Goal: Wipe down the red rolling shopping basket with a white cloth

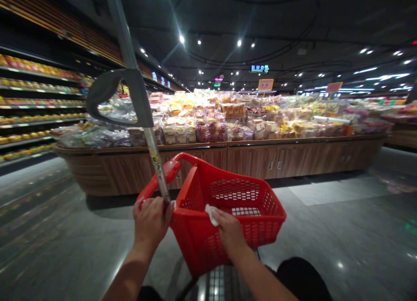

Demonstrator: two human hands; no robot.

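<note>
A red plastic shopping cart (195, 218) stands right in front of me, its perforated basket turned to the right. My left hand (151, 218) is closed round the near end of the red cart handle (150, 189), beside the foot of a metal pole. That pole (151, 147) rises from the handle and leans left, with a grey loop grip (141, 99) partway up. Between the fingers of my right hand (230, 231) is a crumpled white tissue (211, 214), touching the near rim of the basket. My right fingertips are partly hidden behind the hand.
A long wood-panelled display counter (260, 157) heaped with bagged bread and pastries (208, 123) runs across behind the cart. Stocked shelves (39, 105) line the left wall. Grey tiled floor (342, 223) lies around the cart. Price signs (265, 84) stand above the goods.
</note>
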